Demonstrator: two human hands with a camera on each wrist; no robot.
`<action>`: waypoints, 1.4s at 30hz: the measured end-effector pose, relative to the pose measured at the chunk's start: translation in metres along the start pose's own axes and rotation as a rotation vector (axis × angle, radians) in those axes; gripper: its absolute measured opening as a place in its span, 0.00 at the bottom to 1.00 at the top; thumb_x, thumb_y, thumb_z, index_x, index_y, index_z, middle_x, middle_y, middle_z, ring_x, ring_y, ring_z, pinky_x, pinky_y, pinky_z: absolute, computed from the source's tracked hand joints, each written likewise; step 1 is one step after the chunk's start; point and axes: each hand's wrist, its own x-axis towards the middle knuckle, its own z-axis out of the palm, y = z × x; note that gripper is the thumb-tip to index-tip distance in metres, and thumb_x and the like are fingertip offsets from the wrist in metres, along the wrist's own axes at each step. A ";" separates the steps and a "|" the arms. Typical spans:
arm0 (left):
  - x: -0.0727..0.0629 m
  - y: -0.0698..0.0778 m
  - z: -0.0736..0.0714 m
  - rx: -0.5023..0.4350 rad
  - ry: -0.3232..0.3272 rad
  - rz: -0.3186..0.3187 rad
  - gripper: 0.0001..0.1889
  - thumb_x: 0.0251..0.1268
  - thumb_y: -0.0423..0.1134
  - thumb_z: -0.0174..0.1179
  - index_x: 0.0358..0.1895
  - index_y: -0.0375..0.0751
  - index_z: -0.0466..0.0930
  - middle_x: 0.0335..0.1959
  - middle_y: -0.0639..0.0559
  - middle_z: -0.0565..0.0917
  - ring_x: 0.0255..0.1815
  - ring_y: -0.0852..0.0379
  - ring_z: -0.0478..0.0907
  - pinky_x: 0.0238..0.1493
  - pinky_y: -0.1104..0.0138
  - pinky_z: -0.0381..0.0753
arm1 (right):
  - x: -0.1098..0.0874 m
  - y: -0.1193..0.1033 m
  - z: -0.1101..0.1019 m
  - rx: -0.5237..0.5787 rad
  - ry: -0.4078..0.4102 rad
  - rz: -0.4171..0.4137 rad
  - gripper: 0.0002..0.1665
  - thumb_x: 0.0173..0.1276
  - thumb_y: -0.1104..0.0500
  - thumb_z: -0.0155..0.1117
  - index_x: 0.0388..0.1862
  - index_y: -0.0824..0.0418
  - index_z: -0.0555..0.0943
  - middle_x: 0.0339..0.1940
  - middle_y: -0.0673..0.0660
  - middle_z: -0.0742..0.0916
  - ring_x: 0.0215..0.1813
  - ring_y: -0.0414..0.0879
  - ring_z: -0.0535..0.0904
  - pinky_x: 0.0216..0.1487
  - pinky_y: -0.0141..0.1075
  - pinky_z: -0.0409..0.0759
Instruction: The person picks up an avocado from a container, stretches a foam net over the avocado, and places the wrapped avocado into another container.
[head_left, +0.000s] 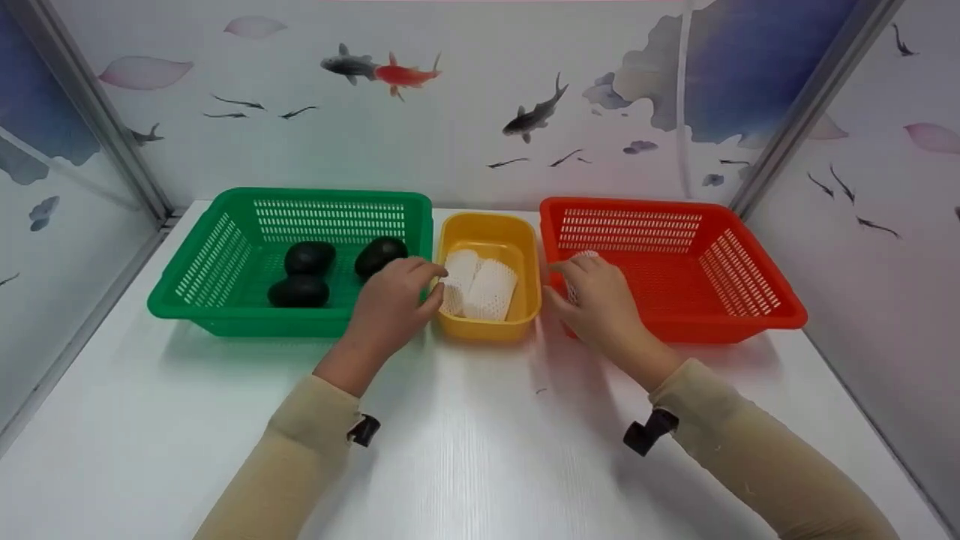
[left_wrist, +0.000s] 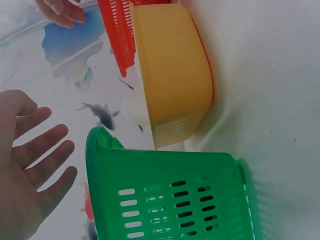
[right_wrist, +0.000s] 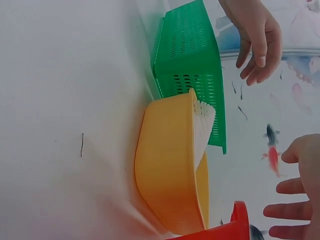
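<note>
My left hand (head_left: 397,304) is over the right end of the green basket (head_left: 262,322), its fingers spread and holding nothing. Dark, avocado-like fruits lie in that basket: one (head_left: 309,257) behind another (head_left: 298,291), and a third (head_left: 381,257) beside my left hand. Between the hands stands a yellow container (head_left: 487,330) with white foam net sleeves (head_left: 491,289) in it. My right hand (head_left: 600,300) hovers above the left end of the red basket (head_left: 720,330), fingers apart. Partly hidden behind it is a white-netted item (head_left: 574,289) in that basket.
All three containers stand in a row at the back of the white table (head_left: 465,450). Behind them rises a wall (head_left: 480,112) printed with fish, and side panels close in left and right. A thin dark strand (right_wrist: 82,145) lies on the tabletop.
</note>
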 end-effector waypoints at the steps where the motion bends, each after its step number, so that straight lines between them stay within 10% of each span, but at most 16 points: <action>1: -0.001 -0.002 -0.001 -0.004 0.005 -0.006 0.10 0.68 0.39 0.59 0.46 0.41 0.85 0.43 0.50 0.84 0.44 0.52 0.78 0.50 0.65 0.79 | 0.000 -0.002 0.001 -0.007 0.008 -0.020 0.23 0.66 0.50 0.67 0.56 0.58 0.80 0.52 0.57 0.82 0.55 0.53 0.73 0.61 0.53 0.69; 30: -0.034 -0.065 -0.035 -0.014 -0.017 -0.154 0.10 0.68 0.35 0.59 0.46 0.35 0.83 0.44 0.43 0.83 0.49 0.45 0.78 0.51 0.54 0.79 | 0.015 -0.056 0.045 0.153 -0.148 -0.274 0.25 0.70 0.43 0.60 0.62 0.50 0.77 0.61 0.47 0.78 0.63 0.44 0.67 0.67 0.44 0.64; 42: -0.041 -0.091 -0.041 -0.034 -0.121 -0.302 0.13 0.71 0.36 0.54 0.50 0.32 0.81 0.49 0.38 0.81 0.55 0.42 0.75 0.56 0.48 0.74 | 0.025 -0.083 0.068 0.174 -0.125 -0.463 0.25 0.71 0.47 0.60 0.64 0.52 0.75 0.62 0.49 0.77 0.67 0.44 0.65 0.70 0.43 0.61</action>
